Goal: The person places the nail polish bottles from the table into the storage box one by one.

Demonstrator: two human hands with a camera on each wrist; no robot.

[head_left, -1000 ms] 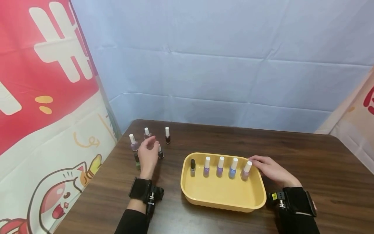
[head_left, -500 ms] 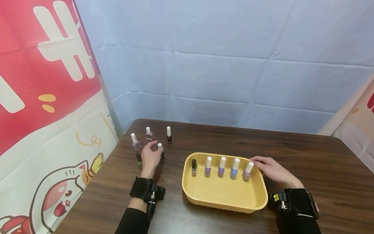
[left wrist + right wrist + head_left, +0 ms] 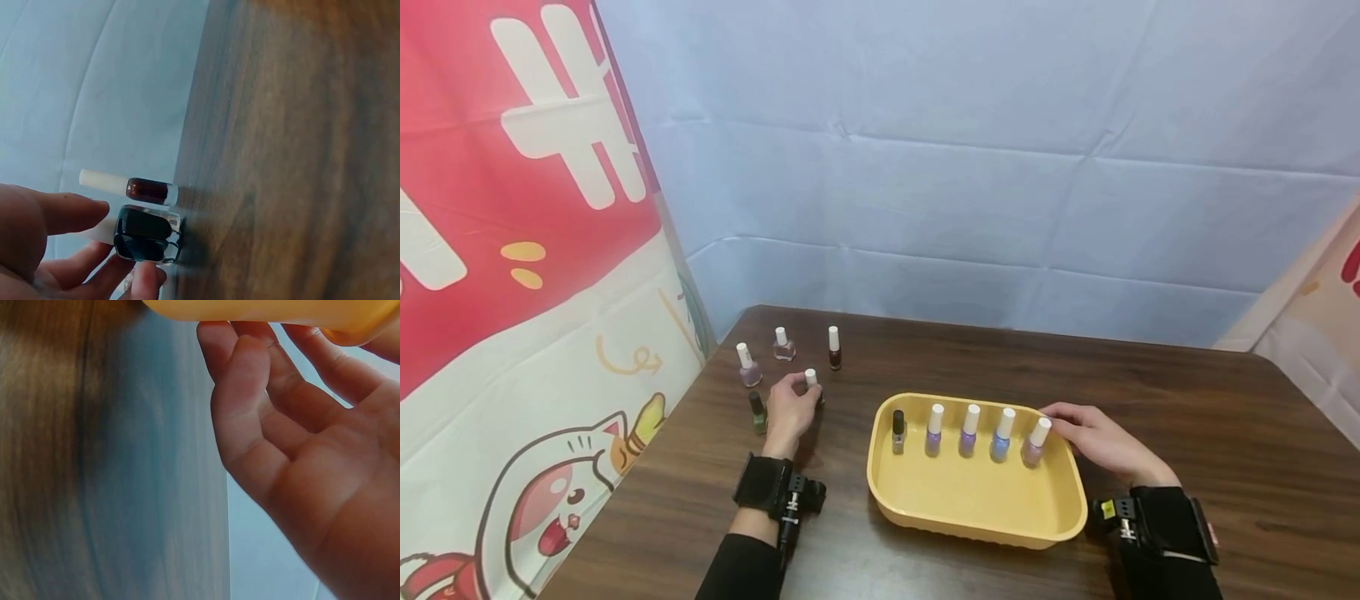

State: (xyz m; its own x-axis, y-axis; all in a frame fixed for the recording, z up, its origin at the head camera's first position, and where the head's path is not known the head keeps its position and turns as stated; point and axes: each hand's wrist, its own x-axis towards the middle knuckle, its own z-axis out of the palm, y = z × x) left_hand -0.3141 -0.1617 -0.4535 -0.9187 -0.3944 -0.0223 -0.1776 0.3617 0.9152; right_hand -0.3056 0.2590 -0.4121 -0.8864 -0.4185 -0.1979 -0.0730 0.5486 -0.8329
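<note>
In the head view my left hand (image 3: pixel 790 412) is at the table's left side, thumb and fingers on the white cap of a dark nail polish bottle (image 3: pixel 147 232), which stands upright. The left wrist view shows its square glass body with the thumb on one side of the cap and fingers on the other. My right hand (image 3: pixel 1101 442) rests against the outer right side of a yellow tray (image 3: pixel 977 508), fingertips by the rim. From the right wrist, its loosely bent fingers touch the tray wall; parts of the fingertips are hidden.
Around my left hand stand a green bottle (image 3: pixel 757 413), a lilac one (image 3: pixel 749 371), a pale pink one (image 3: pixel 784 347) and a dark red one (image 3: pixel 835 357). Several nail polish bottles, including a blue one (image 3: pixel 1000 446), line the tray's far side. A cloth backdrop (image 3: pixel 925 208) hangs behind.
My left hand has shifted slightly toward the dark bottle, and its thumb and fingers have come together on the white cap. The right hand has stayed at the tray.
</note>
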